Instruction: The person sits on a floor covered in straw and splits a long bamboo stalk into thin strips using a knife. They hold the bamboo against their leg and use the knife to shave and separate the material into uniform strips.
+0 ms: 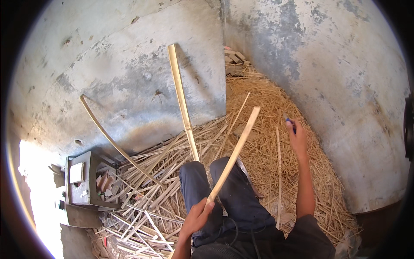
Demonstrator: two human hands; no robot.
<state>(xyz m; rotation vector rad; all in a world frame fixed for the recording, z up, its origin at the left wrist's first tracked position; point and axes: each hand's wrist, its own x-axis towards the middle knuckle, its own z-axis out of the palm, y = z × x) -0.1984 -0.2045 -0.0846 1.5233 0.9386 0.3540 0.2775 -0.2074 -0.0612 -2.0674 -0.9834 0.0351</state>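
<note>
My left hand [197,220] is closed round the lower end of a pale split bamboo strip [236,153], just over my lap. The strip slants up and away to the right, past my knees. Out to the right, above the straw, my right hand [298,140] grips a small blue-handled tool [294,126]; its working end is too small and blurred to make out. A wider bamboo piece [180,93] stands tall beyond my left knee, close to the wall. Further left, a thin curved strip [114,140] rises from the pile toward the wall.
Loose bamboo strips [151,177] cover the floor at left. Fine straw-like shavings [263,103] heap up in the corner, with bricks [235,57] behind. A dark box-like wooden stand [88,185] holding scraps is at left. Peeling walls [336,86] close in ahead and right.
</note>
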